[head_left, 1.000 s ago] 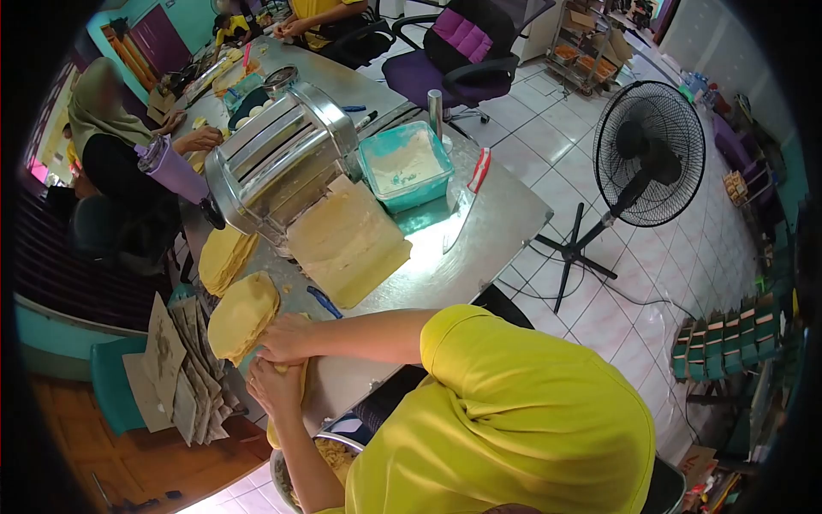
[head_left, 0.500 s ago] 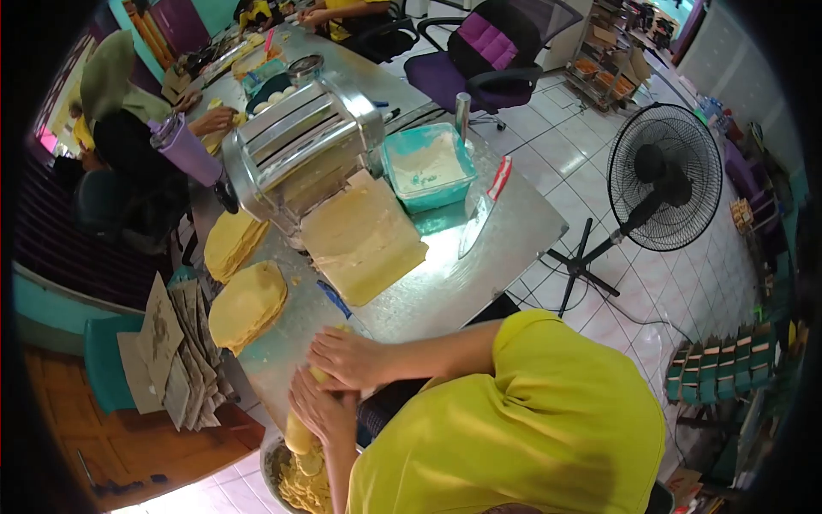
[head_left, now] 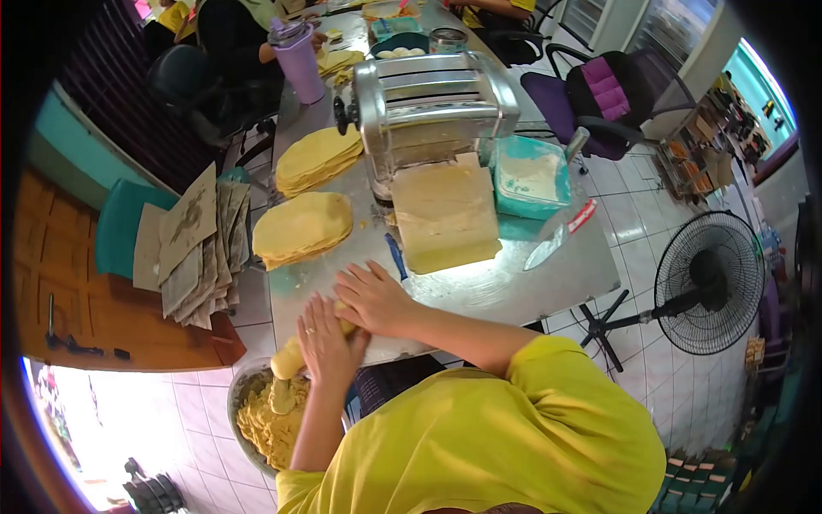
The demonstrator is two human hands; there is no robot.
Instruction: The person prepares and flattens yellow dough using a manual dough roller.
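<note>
My left hand (head_left: 327, 344) and right hand (head_left: 377, 300) lie flat, fingers extended, on a smooth yellow dough roll (head_left: 288, 359), lower left of frame centre; its long axis runs lower left to upper right. Below, a round bowl (head_left: 235, 412) holds lumpy dough (head_left: 267, 428).

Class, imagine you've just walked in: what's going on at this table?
Someone in a yellow shirt has left hand and right hand on a dough roll at the edge of the table. One end juts out above a bowl of more dough. Two stacks of flat sheets and a machine sit farther back.
</note>
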